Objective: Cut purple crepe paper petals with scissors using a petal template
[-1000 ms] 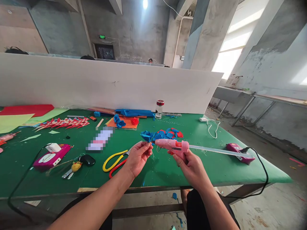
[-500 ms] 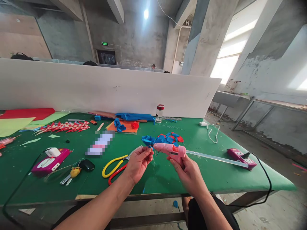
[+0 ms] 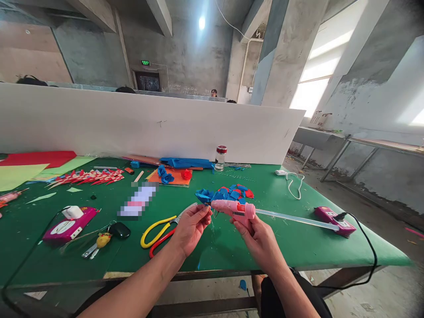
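My left hand (image 3: 195,223) pinches a blue paper flower (image 3: 204,195) near its base, its petals pointing up and left. In my right hand (image 3: 256,234) is a pink hot glue gun (image 3: 233,207), gripped by its handle. The gun's nozzle meets the flower's base at my left fingertips; whether it touches cannot be made out. A long clear glue stick (image 3: 291,214) sticks out of the gun's back toward the right. Just behind the gun lies a pile of blue and red paper petals (image 3: 236,192). Scissors with yellow and red handles (image 3: 155,231) rest beside my left wrist.
Purple power strips (image 3: 71,224) (image 3: 346,224) sit left and right, with black cords. Keys with a yellow charm (image 3: 103,240), a glass jar with red lid (image 3: 220,158), finished paper flowers (image 3: 165,175) on an orange sheet and a white cable (image 3: 293,181) are on the green table. A white board (image 3: 149,121) stands behind.
The glue gun has shifted very slightly left, and its glue stick's far end sits a little higher. Both hands keep their hold.
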Action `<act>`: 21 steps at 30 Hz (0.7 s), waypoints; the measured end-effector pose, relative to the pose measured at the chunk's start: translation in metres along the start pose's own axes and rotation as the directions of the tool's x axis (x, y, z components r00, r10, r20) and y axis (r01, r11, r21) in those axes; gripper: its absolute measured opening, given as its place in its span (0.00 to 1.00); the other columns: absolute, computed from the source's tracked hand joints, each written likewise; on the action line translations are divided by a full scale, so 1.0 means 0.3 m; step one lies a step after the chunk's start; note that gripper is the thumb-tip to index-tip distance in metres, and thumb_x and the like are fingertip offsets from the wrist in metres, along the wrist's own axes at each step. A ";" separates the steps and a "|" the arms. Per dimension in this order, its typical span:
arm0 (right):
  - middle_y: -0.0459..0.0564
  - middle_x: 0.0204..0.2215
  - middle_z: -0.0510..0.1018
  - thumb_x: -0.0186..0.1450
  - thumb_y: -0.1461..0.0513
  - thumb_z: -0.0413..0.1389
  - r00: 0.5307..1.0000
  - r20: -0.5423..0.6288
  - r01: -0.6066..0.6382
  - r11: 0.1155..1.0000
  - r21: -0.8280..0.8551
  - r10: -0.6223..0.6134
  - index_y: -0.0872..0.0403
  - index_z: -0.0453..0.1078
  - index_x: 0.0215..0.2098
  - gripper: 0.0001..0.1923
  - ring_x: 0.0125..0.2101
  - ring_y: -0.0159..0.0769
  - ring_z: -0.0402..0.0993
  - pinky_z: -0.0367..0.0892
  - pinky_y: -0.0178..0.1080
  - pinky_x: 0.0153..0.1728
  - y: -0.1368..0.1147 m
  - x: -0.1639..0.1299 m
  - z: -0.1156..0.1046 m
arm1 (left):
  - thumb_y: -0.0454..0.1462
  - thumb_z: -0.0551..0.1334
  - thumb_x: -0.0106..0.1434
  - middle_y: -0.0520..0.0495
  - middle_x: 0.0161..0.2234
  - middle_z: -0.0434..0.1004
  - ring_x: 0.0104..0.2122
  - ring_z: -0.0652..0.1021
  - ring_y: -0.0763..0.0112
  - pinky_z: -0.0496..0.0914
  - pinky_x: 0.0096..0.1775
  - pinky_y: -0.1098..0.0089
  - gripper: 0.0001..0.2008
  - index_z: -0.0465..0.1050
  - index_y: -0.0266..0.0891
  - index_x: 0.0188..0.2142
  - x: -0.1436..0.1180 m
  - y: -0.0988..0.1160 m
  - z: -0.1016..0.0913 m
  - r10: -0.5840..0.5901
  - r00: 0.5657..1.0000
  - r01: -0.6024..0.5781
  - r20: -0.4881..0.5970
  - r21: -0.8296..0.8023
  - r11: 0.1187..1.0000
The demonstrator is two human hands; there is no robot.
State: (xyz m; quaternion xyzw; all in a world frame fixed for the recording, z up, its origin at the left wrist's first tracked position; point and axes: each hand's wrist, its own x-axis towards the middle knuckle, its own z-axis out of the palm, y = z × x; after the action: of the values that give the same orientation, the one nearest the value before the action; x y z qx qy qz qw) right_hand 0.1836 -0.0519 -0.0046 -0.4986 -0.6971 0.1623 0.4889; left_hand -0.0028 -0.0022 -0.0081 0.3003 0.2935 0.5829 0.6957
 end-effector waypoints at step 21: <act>0.44 0.20 0.69 0.67 0.53 0.51 1.000 -0.011 0.022 1.000 -0.012 -0.022 0.55 0.71 0.37 0.14 0.19 0.32 0.59 0.58 0.35 0.20 -0.009 0.002 0.001 | 0.35 0.77 0.43 0.48 0.25 0.77 0.25 0.73 0.78 0.68 0.29 0.77 0.13 0.78 0.33 0.26 0.002 -0.001 -0.001 -0.006 1.000 0.006 -0.003 -0.006 1.000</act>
State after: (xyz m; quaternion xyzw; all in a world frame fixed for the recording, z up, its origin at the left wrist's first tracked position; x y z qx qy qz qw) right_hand 0.1818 -0.0527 -0.0025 -0.4947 -0.7007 0.1501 0.4917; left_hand -0.0026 -0.0016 -0.0086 0.2965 0.2938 0.5820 0.6979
